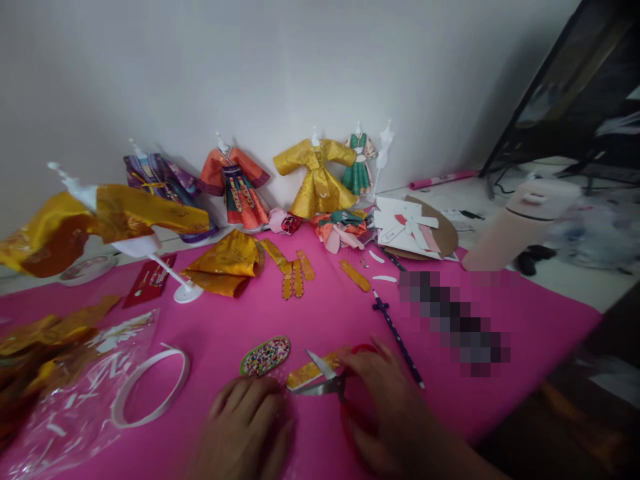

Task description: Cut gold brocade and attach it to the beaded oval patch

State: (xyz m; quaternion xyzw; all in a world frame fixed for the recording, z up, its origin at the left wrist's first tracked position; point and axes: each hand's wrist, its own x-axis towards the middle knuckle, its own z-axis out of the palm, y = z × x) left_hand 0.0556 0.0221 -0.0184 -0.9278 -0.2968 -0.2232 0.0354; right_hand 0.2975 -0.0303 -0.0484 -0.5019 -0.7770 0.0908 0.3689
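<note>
My right hand [383,393] is on the red handles of a pair of scissors [329,377], whose blades stand apart and point left. A yellow patterned strip of cloth [307,371] lies under the blades on the pink table cover [210,353]. My left hand [245,423] rests to the left of the blades with its fingers curled; what is under them, if anything, is hidden. Just beyond it sits an oval green-edged dish [265,356] of small colourful beads.
Doll forms in small robes [316,170] stand along the wall. A marker pen [399,339] lies right of the scissors. A white tape ring [151,387] and a plastic bag of scraps [95,393] are on the left. A pink bottle [515,220] stands back right.
</note>
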